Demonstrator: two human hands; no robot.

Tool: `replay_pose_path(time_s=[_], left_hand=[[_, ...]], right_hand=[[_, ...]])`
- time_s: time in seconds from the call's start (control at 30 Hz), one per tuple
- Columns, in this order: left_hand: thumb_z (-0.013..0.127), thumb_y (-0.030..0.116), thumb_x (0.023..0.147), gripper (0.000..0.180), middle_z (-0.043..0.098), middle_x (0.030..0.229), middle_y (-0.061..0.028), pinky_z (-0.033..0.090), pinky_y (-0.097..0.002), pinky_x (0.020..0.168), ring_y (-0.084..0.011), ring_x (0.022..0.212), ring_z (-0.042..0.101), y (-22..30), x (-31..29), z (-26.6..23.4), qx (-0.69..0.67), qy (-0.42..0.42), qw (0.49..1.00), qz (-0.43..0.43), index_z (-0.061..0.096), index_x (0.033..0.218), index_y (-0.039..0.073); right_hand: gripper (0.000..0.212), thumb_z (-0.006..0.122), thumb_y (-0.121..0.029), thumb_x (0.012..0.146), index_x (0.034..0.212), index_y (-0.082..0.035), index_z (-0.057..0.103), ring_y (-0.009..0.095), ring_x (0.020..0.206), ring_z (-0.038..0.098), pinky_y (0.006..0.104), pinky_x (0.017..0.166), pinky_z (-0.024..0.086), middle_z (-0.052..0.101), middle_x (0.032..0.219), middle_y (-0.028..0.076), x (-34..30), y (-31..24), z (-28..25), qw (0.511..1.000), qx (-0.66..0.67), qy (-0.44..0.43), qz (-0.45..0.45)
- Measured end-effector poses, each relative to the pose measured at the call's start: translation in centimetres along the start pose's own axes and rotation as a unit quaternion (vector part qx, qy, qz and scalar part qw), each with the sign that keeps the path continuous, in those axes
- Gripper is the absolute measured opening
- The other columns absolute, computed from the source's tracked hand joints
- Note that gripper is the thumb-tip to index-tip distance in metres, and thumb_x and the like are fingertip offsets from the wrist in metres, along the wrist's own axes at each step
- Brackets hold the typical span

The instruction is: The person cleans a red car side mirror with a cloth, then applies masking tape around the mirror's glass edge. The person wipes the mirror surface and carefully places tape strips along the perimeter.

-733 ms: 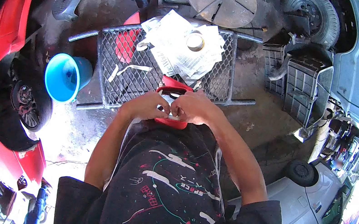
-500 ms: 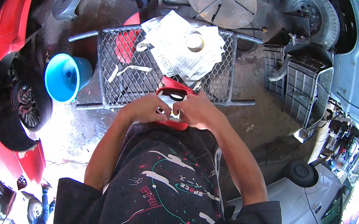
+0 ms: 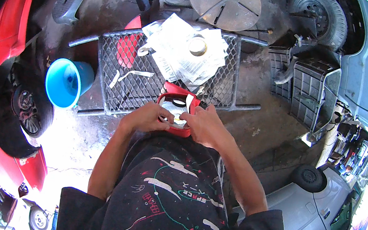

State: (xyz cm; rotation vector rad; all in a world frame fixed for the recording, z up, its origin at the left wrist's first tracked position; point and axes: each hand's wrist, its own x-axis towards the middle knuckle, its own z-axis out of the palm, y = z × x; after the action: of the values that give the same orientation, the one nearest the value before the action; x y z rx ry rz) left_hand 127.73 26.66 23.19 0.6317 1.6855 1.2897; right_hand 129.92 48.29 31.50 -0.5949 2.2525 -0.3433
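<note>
Close to my body, at the near edge of a metal mesh stand [image 3: 119,92], I hold a red hollow shell [image 3: 179,132] that looks like a car side-mirror housing. White paper or masking shows inside its opening. My left hand [image 3: 145,116] grips its left side, fingers curled in at the opening. My right hand [image 3: 211,126] closes round the right side, its fingertips partly hidden. A pale strip of tape [image 3: 189,100] stands up at the housing's upper right rim. Beyond it, newspaper sheets [image 3: 172,33] lie on the mesh with a tape roll [image 3: 198,45] on top.
Left of the stand is a blue bucket [image 3: 78,83]; a grey stool [image 3: 69,3] stands farther back. Torn tape strips [image 3: 137,73] and a red panel [image 3: 127,50] are at the stand's left. Black grilles [image 3: 312,88] and a tyre [image 3: 331,22] stand right. Cars flank both sides.
The pale tape strip now stands up at the housing's upper right rim. My right hand has shifted slightly down and right, uncovering more of the opening. Both hands stay on the housing.
</note>
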Motion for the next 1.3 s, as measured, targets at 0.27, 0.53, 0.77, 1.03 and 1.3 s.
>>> replay_pose_path(time_s=[0.27, 0.53, 0.77, 1.03, 1.3], left_hand=[[0.07, 0.009, 0.072, 0.023, 0.07, 0.09, -0.0116, 0.052, -0.0326, 0.075, -0.0233, 0.081, 0.068, 0.8, 0.2, 0.1, 0.021, -0.018, 1.0, -0.014, 0.067, 0.094, 0.001], [0.068, 0.022, 0.076, 0.029, 0.069, 0.088, -0.0157, 0.051, -0.0368, 0.073, -0.03, 0.078, 0.067, 2.3, 0.3, 0.9, -0.018, 0.036, 0.994, -0.1, 0.069, 0.103, 0.009], [0.065, 0.02, 0.079, 0.018, 0.068, 0.087, -0.0139, 0.051, -0.0403, 0.074, -0.0341, 0.078, 0.065, 2.4, 0.7, 3.1, 0.112, 0.089, 0.99, -0.005, 0.072, 0.089, 0.007], [0.068, 0.02, 0.079, 0.014, 0.068, 0.085, -0.0107, 0.048, -0.0404, 0.079, -0.0325, 0.081, 0.064, 2.2, -0.1, 4.0, 0.095, 0.078, 0.992, -0.036, 0.072, 0.086, 0.008], [0.061, 0.021, 0.085, 0.013, 0.067, 0.093, -0.0051, 0.042, -0.0486, 0.089, -0.0261, 0.09, 0.063, 3.0, -0.9, 4.5, 0.178, 0.031, 0.983, -0.016, 0.07, 0.093, 0.015]], right_hand=[[0.03, 0.063, -0.013, 0.076, 0.106, -0.013, 0.062, 0.026, 0.092, 0.06, 0.044, 0.076, 0.037, 0.063, 0.083, 0.01, 0.2, 0.3, 0.4, 1.0, 0.001, -0.022, 0.013], [0.029, 0.059, -0.01, 0.077, 0.106, -0.013, 0.061, 0.027, 0.092, 0.06, 0.0439, 0.078, 0.038, 0.065, 0.087, 0.007, 0.0, 1.1, 0.4, 0.996, 0.086, -0.014, 0.029], [0.033, 0.057, -0.004, 0.075, 0.107, -0.006, 0.061, 0.026, 0.087, 0.064, 0.0359, 0.074, 0.047, 0.069, 0.095, 0.008, 0.2, 3.1, 2.0, 0.967, 0.253, -0.008, 0.029], [0.03, 0.064, 0.001, 0.074, 0.102, -0.01, 0.069, 0.021, 0.093, 0.064, 0.0321, 0.078, 0.048, 0.069, 0.102, 0.006, 0.8, 7.3, 2.4, 0.926, 0.374, 0.059, -0.007], [0.03, 0.069, -0.008, 0.077, 0.101, -0.027, 0.069, 0.022, 0.11, 0.053, 0.0437, 0.087, 0.04, 0.058, 0.116, -0.001, 1.9, 7.6, 4.7, 0.98, 0.133, 0.079, -0.126]])
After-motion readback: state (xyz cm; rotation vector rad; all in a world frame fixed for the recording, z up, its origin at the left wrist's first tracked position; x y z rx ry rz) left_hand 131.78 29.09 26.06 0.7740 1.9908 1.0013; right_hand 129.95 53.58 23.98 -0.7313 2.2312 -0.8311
